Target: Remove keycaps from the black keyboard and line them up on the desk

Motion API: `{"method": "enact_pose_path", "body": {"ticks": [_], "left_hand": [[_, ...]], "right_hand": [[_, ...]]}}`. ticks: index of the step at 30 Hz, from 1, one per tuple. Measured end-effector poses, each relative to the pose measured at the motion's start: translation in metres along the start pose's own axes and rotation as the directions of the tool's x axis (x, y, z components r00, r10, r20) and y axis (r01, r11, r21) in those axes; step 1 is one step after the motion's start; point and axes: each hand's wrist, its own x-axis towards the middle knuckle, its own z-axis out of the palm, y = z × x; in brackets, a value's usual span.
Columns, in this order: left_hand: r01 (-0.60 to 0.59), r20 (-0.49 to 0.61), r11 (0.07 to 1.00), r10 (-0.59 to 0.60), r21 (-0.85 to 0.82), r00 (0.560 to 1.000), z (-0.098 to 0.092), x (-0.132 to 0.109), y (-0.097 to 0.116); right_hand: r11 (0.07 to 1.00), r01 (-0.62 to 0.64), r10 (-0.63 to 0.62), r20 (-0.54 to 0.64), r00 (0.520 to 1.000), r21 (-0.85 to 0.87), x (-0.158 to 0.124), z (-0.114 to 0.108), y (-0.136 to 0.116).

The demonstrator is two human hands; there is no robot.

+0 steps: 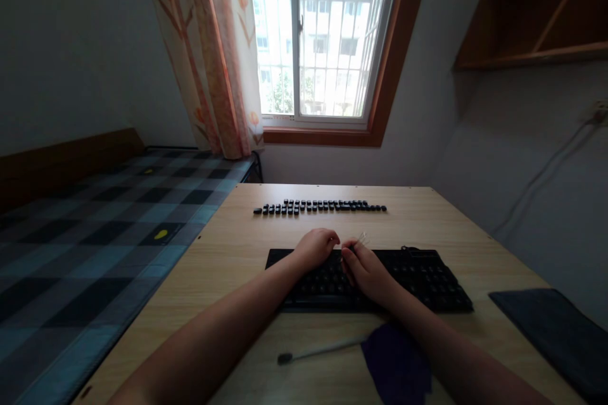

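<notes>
A black keyboard lies across the table under both my hands, and part of its key area is bare of keycaps. My right hand is closed above its middle, pinching a wire keycap puller whose thin loops stick up past the fingers. Just to the left, my left hand hovers over the keyboard's upper edge with curled fingers close to the right fingertips. Whatever those left fingers hold, if anything, is hidden. Behind the keyboard, loose black keycaps stand in rows.
A thin brush with a dark head lies in front of the keyboard, its handle reaching a purple cloth beneath my right forearm. A dark mat sits at the table's right edge. A checked bed adjoins the left side.
</notes>
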Motion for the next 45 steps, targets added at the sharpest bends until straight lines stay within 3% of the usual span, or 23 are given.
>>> {"method": "enact_pose_path", "body": {"ticks": [7, 10, 13, 17, 23, 27, 30, 35, 41, 45], "left_hand": [[0.070, 0.070, 0.997, -0.071, 0.015, 0.995, -0.003, 0.000, 0.005], [0.088, 0.067, 0.996, -0.088, 0.002, 0.994, -0.002, 0.001, 0.003], [0.097, 0.063, 0.995, -0.096, -0.007, 0.993, 0.000, 0.002, 0.001], [0.102, 0.065, 0.995, -0.102, -0.005, 0.993, 0.002, 0.002, 0.000], [0.102, 0.055, 0.995, -0.101, -0.013, 0.993, 0.000, 0.002, 0.001], [0.093, 0.049, 0.995, -0.092, -0.024, 0.995, 0.001, 0.002, -0.002], [0.047, 0.029, 0.999, -0.047, -0.011, 0.998, 0.005, 0.003, -0.006], [-0.039, -0.020, 0.997, 0.041, 0.074, 0.999, 0.002, 0.000, -0.004], [-0.281, -0.056, 0.959, 0.279, -0.045, 0.959, -0.032, -0.011, 0.034], [-0.356, -0.011, 0.929, 0.357, -0.105, 0.934, -0.047, -0.016, 0.053]], "right_hand": [[0.996, -0.078, 0.079, 0.017, 0.997, -0.043, 0.005, 0.000, 0.000], [0.986, 0.013, -0.005, 0.047, 0.999, -0.168, 0.002, -0.001, -0.006], [0.906, 0.155, -0.120, 0.113, 0.986, -0.393, -0.003, 0.001, -0.014], [0.817, 0.207, -0.138, 0.166, 0.976, -0.538, -0.011, 0.006, -0.017], [0.899, 0.192, -0.214, -0.011, 0.977, -0.393, -0.012, 0.005, -0.004], [0.990, 0.092, -0.117, -0.269, 0.956, -0.103, -0.012, -0.002, 0.002], [0.992, 0.072, -0.100, -0.318, 0.943, -0.101, -0.014, -0.012, 0.004], [0.911, 0.121, -0.241, -0.272, 0.932, -0.393, -0.020, -0.030, -0.002], [0.803, 0.214, -0.399, -0.236, 0.886, -0.556, -0.019, -0.037, -0.005], [0.776, 0.265, -0.458, -0.222, 0.861, -0.572, -0.018, -0.036, -0.002]]}}
